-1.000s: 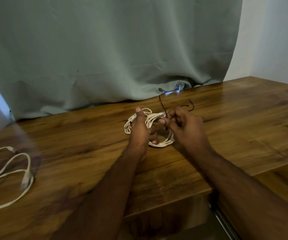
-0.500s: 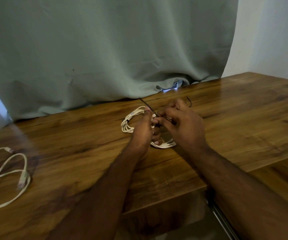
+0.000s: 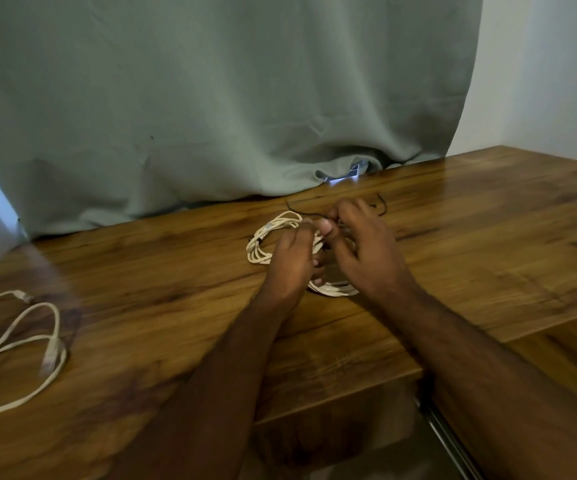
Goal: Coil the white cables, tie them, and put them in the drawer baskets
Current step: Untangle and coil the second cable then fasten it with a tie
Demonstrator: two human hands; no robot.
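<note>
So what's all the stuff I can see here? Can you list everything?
coil: one, white, middle of the table, under both hands
tie: one, thin and dark, over the far side of the coil, between the fingers of both hands
loose cable: one, white, uncoiled, left end of the table
table: one, brown wood, fills the lower view
curtain: one, grey-green, hangs behind the table
wall: white, right of the curtain
left hand: on the coil, fingers curled at the tie
right hand: on the coil, fingers pinch the tie
</note>
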